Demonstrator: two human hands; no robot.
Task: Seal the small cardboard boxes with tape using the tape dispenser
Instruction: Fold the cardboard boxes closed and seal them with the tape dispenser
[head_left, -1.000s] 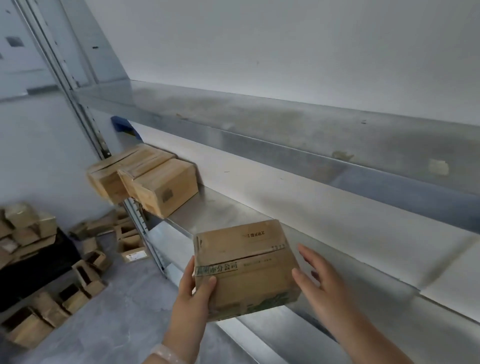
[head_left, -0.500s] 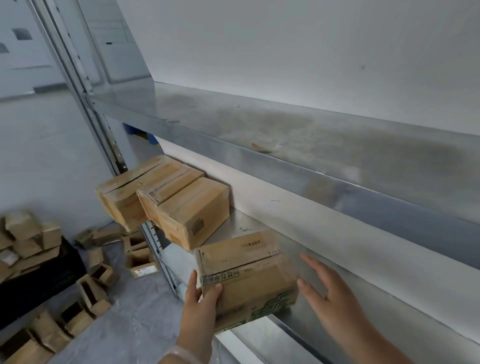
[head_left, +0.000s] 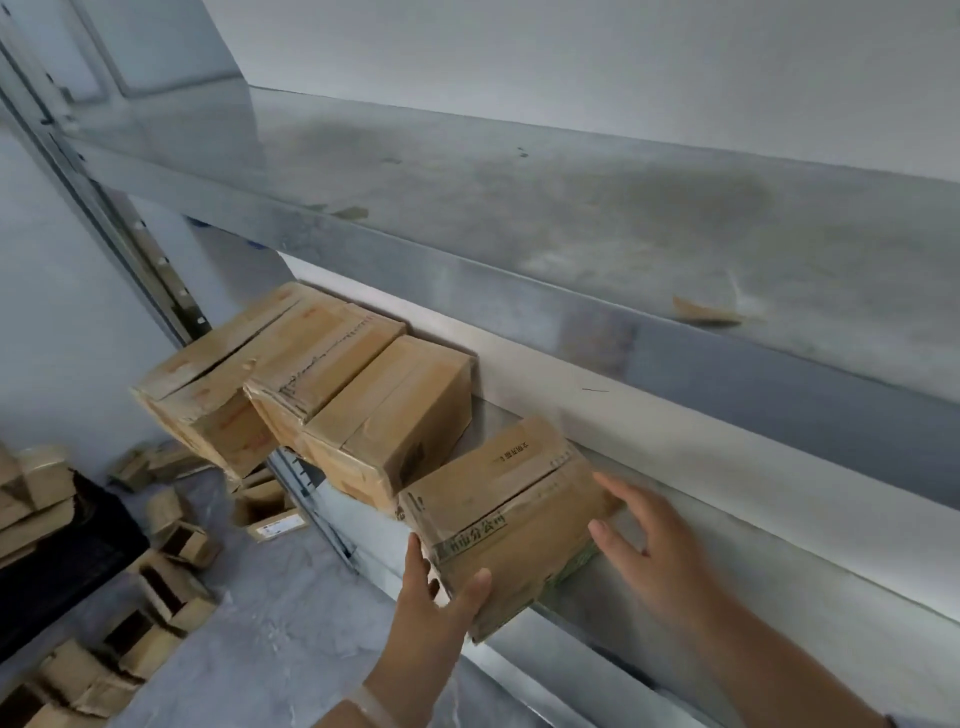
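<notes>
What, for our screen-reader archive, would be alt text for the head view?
A left hand grips the near corner of a taped small cardboard box at the front of a metal shelf, the open right hand beside it. Three more boxes sit in a row to its left; open boxes litter the floor.

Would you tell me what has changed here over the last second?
The brown cardboard box with green print moved forward onto the grey metal shelf, beside three brown cardboard boxes. The right hand, apart before, now touches its right side. The left hand still grips its near corner; the three boxes stayed.
</notes>
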